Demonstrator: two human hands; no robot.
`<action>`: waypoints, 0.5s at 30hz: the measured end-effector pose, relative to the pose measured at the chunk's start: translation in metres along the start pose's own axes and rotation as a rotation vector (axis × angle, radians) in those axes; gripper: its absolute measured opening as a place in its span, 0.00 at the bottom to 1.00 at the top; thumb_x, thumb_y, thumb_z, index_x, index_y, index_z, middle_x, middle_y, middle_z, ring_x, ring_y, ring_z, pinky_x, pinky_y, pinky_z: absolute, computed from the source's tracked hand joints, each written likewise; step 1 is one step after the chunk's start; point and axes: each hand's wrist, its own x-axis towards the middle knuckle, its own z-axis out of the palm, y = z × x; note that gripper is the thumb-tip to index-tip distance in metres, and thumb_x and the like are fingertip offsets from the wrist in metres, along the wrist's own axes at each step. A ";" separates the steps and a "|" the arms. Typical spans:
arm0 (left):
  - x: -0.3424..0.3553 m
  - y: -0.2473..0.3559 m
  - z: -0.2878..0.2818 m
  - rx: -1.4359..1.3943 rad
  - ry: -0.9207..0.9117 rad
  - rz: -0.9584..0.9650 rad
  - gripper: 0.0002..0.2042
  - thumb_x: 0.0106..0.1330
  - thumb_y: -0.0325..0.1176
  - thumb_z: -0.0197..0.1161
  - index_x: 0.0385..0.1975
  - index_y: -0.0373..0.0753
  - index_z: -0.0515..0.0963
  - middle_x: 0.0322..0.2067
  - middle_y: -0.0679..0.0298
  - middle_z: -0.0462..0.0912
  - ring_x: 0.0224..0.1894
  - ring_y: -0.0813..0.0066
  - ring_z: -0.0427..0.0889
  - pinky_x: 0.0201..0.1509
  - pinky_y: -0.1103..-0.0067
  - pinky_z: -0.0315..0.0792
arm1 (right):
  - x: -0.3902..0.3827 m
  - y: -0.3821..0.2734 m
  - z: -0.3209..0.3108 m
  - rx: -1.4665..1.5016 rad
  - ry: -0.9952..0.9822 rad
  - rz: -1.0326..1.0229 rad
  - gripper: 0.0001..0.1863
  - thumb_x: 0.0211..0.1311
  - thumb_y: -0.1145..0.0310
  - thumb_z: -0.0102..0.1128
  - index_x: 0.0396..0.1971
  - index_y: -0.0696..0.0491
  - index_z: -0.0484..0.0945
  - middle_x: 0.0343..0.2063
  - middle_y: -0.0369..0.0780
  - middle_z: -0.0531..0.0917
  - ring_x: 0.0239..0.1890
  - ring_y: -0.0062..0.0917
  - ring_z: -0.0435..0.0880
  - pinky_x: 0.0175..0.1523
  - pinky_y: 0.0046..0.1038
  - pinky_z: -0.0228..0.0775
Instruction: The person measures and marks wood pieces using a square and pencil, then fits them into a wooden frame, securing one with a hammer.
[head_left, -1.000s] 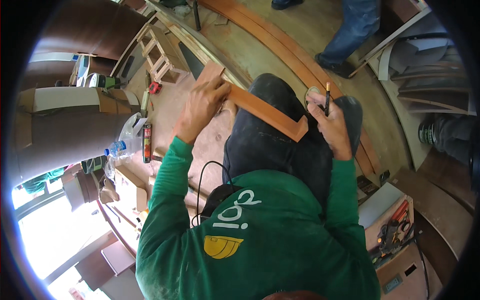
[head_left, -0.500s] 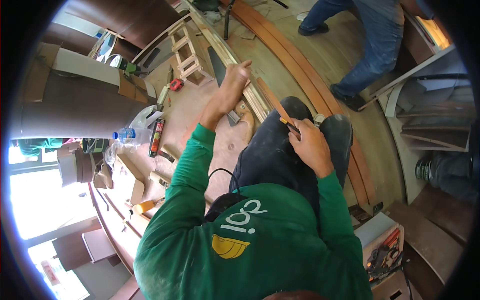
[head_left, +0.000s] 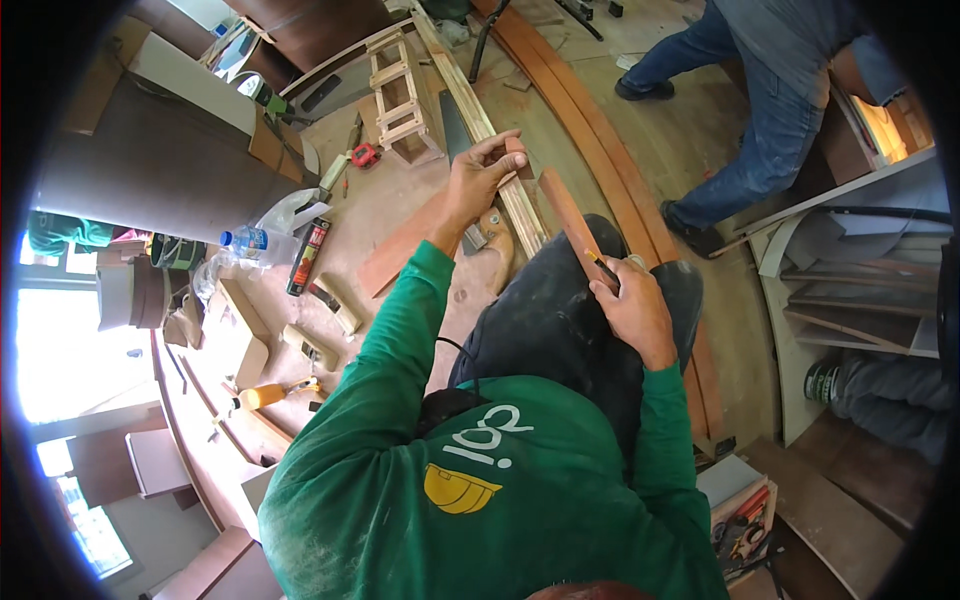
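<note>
Left hand (head_left: 478,185), at my 12 o'clock, pinches a short, flat reddish-brown wood piece (head_left: 514,147) betw. thumb & fingers. Right hand (head_left: 637,312), approx. 2 o'clock, is wrapped round the near end of a long, narrow reddish-brown wood strip (head_left: 568,215), w/ a slim dark pencil (head_left: 606,268) tucked in the same grip. Strip lies above my black-trousered legs (head_left: 530,310), far end aimed at 11 o'clock, near the short piece but apart from it.

Handling, my guess: short piece v. light & stiff, fine w/ a fingertip pinch on its flat faces, corners may chip. Strip prob. light too, rigid, dry, not slippery; best held by its long edges, nearer the middle for balance, as an end grip lets the tip dip. Pencil's thin, could roll or snap its point.

Around, L to R: clear plastic bottle w/ blue cap (head_left: 245,240) at 10 o'clock; red tape measure (head_left: 365,155) at 11; co-worker's blue-jeaned leg (head_left: 765,175) approx. 1:30.
</note>
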 end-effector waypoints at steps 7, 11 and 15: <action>0.011 0.012 0.000 0.166 -0.157 -0.069 0.26 0.75 0.36 0.70 0.68 0.31 0.76 0.48 0.66 0.86 0.50 0.80 0.81 0.56 0.81 0.76 | 0.004 0.003 -0.002 0.018 -0.015 0.004 0.23 0.66 0.66 0.69 0.55 0.64 0.82 0.48 0.53 0.86 0.49 0.50 0.86 0.54 0.43 0.78; 0.013 0.012 0.001 0.266 -0.211 -0.056 0.27 0.74 0.36 0.71 0.68 0.29 0.76 0.47 0.67 0.84 0.49 0.80 0.80 0.58 0.81 0.74 | 0.004 0.003 -0.005 0.034 -0.030 0.023 0.23 0.65 0.65 0.69 0.55 0.64 0.82 0.49 0.54 0.86 0.50 0.50 0.86 0.55 0.43 0.78; 0.018 0.013 0.007 0.239 -0.237 -0.052 0.27 0.74 0.38 0.71 0.68 0.30 0.76 0.48 0.66 0.84 0.48 0.79 0.80 0.56 0.80 0.75 | 0.004 0.015 -0.003 0.093 -0.006 0.013 0.22 0.65 0.67 0.70 0.55 0.64 0.83 0.48 0.54 0.87 0.51 0.50 0.86 0.56 0.43 0.78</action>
